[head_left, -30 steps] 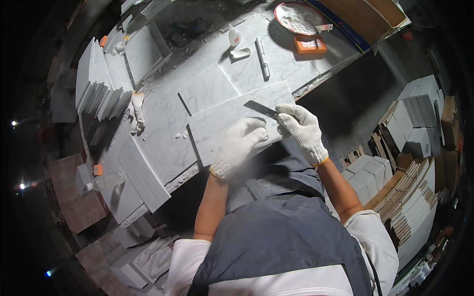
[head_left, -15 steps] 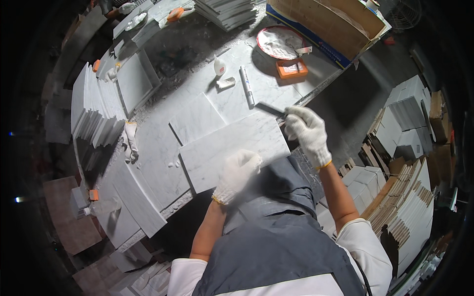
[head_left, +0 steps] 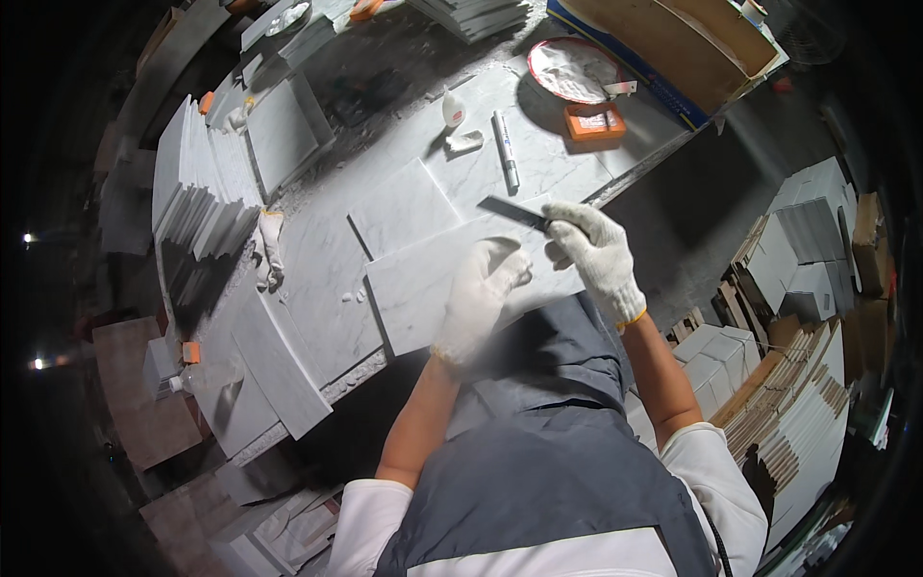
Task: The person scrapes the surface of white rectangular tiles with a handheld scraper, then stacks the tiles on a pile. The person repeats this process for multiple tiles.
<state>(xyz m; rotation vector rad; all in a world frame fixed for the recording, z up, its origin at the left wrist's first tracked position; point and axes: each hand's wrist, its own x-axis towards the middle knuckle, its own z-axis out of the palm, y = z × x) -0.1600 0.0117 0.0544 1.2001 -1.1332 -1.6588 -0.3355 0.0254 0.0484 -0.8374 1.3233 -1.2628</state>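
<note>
In a white knit glove, my right hand (head_left: 594,252) grips a dark, flat, blade-like tool (head_left: 513,213). The tool points left, above the far right part of a pale grey-veined marble tile (head_left: 413,284). My left hand (head_left: 486,296), also in a white glove, is over the tile's near side with its fingers curled. Whether it pinches anything small is hidden. Beneath the marble tile lies another marble piece (head_left: 399,207), partly covered. Beyond them a white marker pen (head_left: 506,149), a small white squeeze bottle (head_left: 453,111) and a crumpled white piece (head_left: 464,141) rest on the marble bench.
A red-rimmed bowl of white powder (head_left: 574,72) and an orange box (head_left: 594,123) stand far right, near a cardboard box (head_left: 673,48). Tiles stand stacked (head_left: 197,192) at left, by a spare glove (head_left: 270,250). White boxes (head_left: 716,361) are piled beyond the bench at right.
My left hand has moved up and right over the tile. The blade-like tool in my right hand has shifted slightly relative to the tile. The whole view has shifted a little.
</note>
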